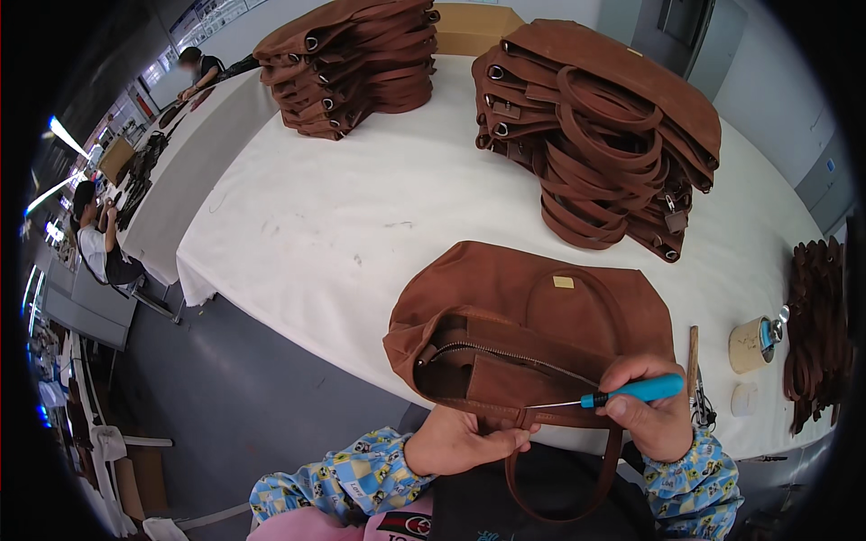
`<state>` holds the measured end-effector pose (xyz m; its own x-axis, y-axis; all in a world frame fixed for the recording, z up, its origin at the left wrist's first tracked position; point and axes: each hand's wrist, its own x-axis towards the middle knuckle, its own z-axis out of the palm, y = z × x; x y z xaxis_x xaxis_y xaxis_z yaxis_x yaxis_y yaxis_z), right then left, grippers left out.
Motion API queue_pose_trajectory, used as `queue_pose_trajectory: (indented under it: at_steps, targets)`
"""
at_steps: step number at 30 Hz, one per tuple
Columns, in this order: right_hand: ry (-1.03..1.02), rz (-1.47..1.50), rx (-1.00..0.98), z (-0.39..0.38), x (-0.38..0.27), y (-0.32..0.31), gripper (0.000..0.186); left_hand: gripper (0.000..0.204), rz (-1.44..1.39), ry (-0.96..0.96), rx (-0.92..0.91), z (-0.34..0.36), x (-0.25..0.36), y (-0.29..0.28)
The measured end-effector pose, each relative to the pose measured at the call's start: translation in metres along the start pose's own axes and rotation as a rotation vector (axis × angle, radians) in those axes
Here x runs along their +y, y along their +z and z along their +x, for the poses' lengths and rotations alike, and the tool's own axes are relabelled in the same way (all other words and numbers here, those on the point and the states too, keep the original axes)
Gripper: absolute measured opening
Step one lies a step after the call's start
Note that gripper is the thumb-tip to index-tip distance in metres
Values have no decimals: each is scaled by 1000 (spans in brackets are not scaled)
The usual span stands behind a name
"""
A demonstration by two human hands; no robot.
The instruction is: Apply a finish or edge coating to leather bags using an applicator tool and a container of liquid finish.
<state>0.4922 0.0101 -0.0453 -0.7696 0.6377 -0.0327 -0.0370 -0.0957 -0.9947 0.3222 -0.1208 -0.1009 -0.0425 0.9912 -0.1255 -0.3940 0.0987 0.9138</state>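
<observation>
A brown leather handbag (pixel 483 270) lies in front of me at the near edge of the table. Its mouth faces me, with the zipper (pixel 505 353) parted and the inside partly in view. My left hand (pixel 469 440) is closed on the near rim, pinching it beside the base of the handle (pixel 603 478), which hangs down over the edge. In my right hand (pixel 651 415) is a thin-shafted awl (pixel 645 389) with a blue handle. Its tip points left and meets the rim at the handle base, just above my left fingers. A small yellow tag (pixel 563 282) sits on the bag.
Stacks of similar brown bags stand at the back left (pixel 352 68) and back right (pixel 613 117) of the white-covered table (pixel 334 216). On the right are a tape roll (pixel 748 347), a small white container (pixel 744 398) and brown straps (pixel 816 334). Two people (pixel 95 234) work at the far left.
</observation>
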Motion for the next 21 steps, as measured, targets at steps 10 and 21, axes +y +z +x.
queue_pose_trajectory:
  at_steps: [10,21]
  targets:
    - [-407,-388,-64,-1,1,0,21,28,-30,25,-1,1,2,1]
    - [-1094,-1235,-212,-12,0,19,21,28,-152,17,28,2,7,0]
